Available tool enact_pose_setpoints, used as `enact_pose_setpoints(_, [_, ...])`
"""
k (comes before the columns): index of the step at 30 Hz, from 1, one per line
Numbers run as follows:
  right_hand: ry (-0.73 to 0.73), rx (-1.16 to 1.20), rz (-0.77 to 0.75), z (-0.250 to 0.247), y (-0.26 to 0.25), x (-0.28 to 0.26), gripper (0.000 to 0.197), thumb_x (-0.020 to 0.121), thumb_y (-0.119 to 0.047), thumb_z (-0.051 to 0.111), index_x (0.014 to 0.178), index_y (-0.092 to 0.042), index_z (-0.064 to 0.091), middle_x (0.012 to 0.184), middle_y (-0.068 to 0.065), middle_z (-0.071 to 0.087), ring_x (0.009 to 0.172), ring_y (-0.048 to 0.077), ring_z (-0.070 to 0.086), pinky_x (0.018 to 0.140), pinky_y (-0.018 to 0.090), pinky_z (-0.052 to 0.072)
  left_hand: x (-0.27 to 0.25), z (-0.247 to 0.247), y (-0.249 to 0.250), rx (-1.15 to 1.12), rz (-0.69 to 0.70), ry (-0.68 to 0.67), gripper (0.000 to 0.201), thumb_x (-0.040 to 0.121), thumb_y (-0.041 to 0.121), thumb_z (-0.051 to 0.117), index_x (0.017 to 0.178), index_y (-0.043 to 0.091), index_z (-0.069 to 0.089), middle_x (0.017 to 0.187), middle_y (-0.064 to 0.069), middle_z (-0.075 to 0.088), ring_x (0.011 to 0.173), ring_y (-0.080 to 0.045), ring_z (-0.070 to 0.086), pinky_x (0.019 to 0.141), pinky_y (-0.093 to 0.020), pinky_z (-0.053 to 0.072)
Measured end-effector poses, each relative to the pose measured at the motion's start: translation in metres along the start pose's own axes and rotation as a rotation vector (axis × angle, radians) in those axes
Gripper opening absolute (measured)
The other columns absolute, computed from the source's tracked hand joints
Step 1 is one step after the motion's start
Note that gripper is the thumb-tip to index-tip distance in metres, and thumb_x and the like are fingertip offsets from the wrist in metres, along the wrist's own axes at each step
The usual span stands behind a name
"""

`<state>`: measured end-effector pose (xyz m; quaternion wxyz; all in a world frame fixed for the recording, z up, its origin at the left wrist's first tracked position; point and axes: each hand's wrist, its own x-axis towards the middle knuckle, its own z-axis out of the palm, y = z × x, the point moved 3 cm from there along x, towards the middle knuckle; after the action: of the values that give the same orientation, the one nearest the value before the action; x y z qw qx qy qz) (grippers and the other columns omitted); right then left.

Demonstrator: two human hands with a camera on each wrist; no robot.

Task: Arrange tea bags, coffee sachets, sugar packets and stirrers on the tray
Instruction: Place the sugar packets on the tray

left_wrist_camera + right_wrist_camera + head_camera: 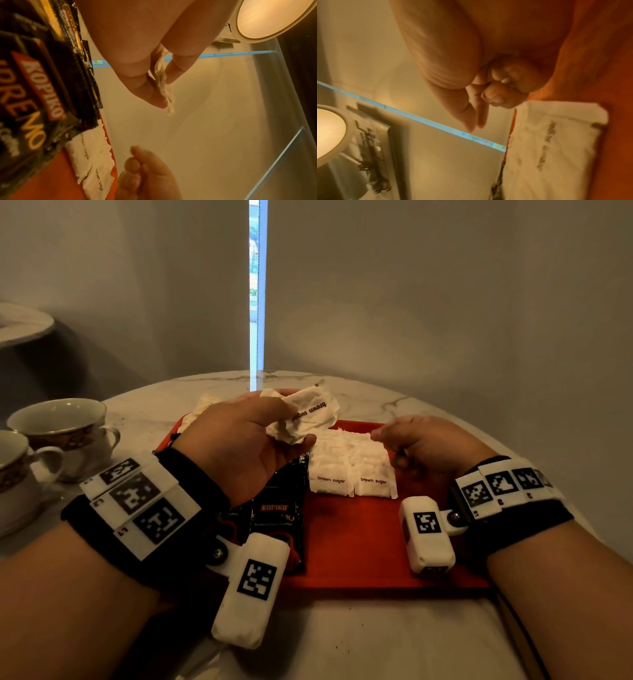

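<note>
Left hand [239,440] pinches sugar packet [303,414] above tray [359,542].

The tray [359,542] lies on the tabletop [376,638], in front of the person. On the tray, the coffee sachets [274,515] lie at the left and the sugar packets [352,467] just beside them to the right, toward the far edge. Two cups [65,429] stand on the tabletop, left of the tray. The left hand [239,440] holds a sugar packet [305,416] above the tray's far left part; the right hand [424,443] is above its right side.
</note>
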<state>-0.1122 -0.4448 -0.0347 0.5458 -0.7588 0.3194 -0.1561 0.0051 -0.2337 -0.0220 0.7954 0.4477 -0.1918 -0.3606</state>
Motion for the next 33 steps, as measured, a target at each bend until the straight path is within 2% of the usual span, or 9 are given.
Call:
enact_pose_setpoints(2, [-0.105, 0.179, -0.044, 0.009, -0.010, -0.008, 0.028, 0.082, -0.031, 0.074, 0.096, -0.007, 0.066, 0.067, 0.000, 0.049, 0.049, 0.010, 0.046, 0.043, 0.023, 0.032, -0.002, 0.000, 0.000, 0.016, -0.003, -0.014, 0.022, 0.093, -0.002, 0.054, 0.111, 0.001, 0.066, 0.120, -0.023, 0.068, 0.096, -0.030, 0.070, 0.060, -0.026, 0.058])
enact_pose_setpoints(4, [-0.216, 0.271, -0.083, 0.020, -0.020, -0.017, 0.032, 0.078, -0.036, 0.075, 0.094, -0.009, 0.071, 0.071, 0.001, 0.053, 0.054, 0.012, 0.049, 0.048, 0.024, 0.034, -0.004, 0.002, -0.001, 0.039, -0.002, -0.030, 0.018, 0.093, -0.003, 0.055, 0.104, 0.003, 0.067, 0.109, -0.019, 0.071, 0.089, -0.028, 0.071, 0.060, -0.027, 0.059])
enact_pose_setpoints(6, [-0.284, 0.300, -0.119, 0.030, -0.026, -0.024, 0.028, 0.078, -0.036, 0.078, 0.090, -0.012, 0.073, 0.078, 0.005, 0.059, 0.061, 0.016, 0.056, 0.053, 0.026, 0.039, -0.006, 0.004, -0.001, 0.059, 0.014, -0.030, 0.016, 0.093, -0.003, 0.055, 0.100, 0.005, 0.067, 0.101, -0.017, 0.073, 0.083, -0.026, 0.071, 0.060, -0.026, 0.060])
enact_pose_setpoints(9, [-0.333, 0.297, -0.153, 0.043, -0.031, -0.031, 0.027, 0.077, -0.029, 0.075, 0.093, -0.008, 0.066, 0.081, 0.008, 0.064, 0.064, 0.018, 0.060, 0.054, 0.028, 0.041, -0.006, 0.004, 0.000, 0.079, 0.031, -0.036, 0.015, 0.092, -0.003, 0.057, 0.101, 0.005, 0.067, 0.094, -0.015, 0.073, 0.077, -0.025, 0.072, 0.056, -0.026, 0.058])
enact_pose_setpoints(14, [-0.313, 0.279, -0.191, 0.053, -0.036, -0.038, 0.026, 0.068, -0.015, 0.074, 0.091, -0.005, 0.066, 0.076, 0.009, 0.067, 0.060, 0.019, 0.060, 0.052, 0.028, 0.042, -0.007, 0.002, 0.001, 0.093, 0.048, -0.042, 0.013, 0.092, -0.003, 0.058, 0.097, 0.006, 0.066, 0.092, -0.015, 0.074, 0.076, -0.026, 0.074, 0.056, -0.026, 0.058])
enact_pose_setpoints(24, [-0.259, 0.330, -0.176, 0.056, -0.039, -0.041, 0.011, 0.089, 0.003, 0.060, 0.098, -0.002, 0.061, 0.080, 0.013, 0.070, 0.062, 0.023, 0.064, 0.051, 0.028, 0.044, -0.003, 0.000, -0.003, 0.085, 0.022, -0.011, 0.020, 0.092, 0.002, 0.059, 0.112, 0.002, 0.063, 0.106, -0.020, 0.069, 0.083, -0.028, 0.072, 0.057, -0.028, 0.057])
enact_pose_setpoints(27, [-0.238, 0.390, -0.198, 0.055, -0.039, -0.040, 0.015, 0.090, 0.003, 0.055, 0.104, -0.002, 0.057, 0.088, 0.017, 0.070, 0.069, 0.025, 0.068, 0.054, 0.029, 0.049, -0.002, -0.002, -0.002, 0.094, -0.013, 0.033, 0.011, 0.095, 0.004, 0.057, 0.098, 0.008, 0.067, 0.106, -0.018, 0.066, 0.086, -0.029, 0.065, 0.055, -0.029, 0.057])
enact_pose_setpoints(29, [-0.221, 0.426, -0.226, 0.053, -0.042, -0.041, 0.013, 0.092, 0.001, 0.050, 0.103, -0.003, 0.057, 0.093, 0.018, 0.067, 0.078, 0.027, 0.068, 0.060, 0.030, 0.051, 0.000, -0.003, -0.001, 0.100, -0.020, 0.055, 0.018, 0.096, 0.003, 0.052, 0.093, 0.010, 0.069, 0.109, -0.017, 0.064, 0.087, -0.029, 0.062, 0.054, -0.029, 0.056])
enact_pose_setpoints(33, [-0.233, 0.547, -0.253, 0.055, -0.046, -0.043, 0.013, 0.093, 0.006, 0.047, 0.096, 0.001, 0.060, 0.085, 0.016, 0.064, 0.066, 0.020, 0.066, 0.056, 0.026, 0.057, 0.000, -0.003, -0.002, 0.057, -0.074, 0.009, 0.022, 0.095, 0.003, 0.047, 0.101, 0.008, 0.068, 0.113, -0.019, 0.066, 0.088, -0.028, 0.069, 0.058, -0.032, 0.059])
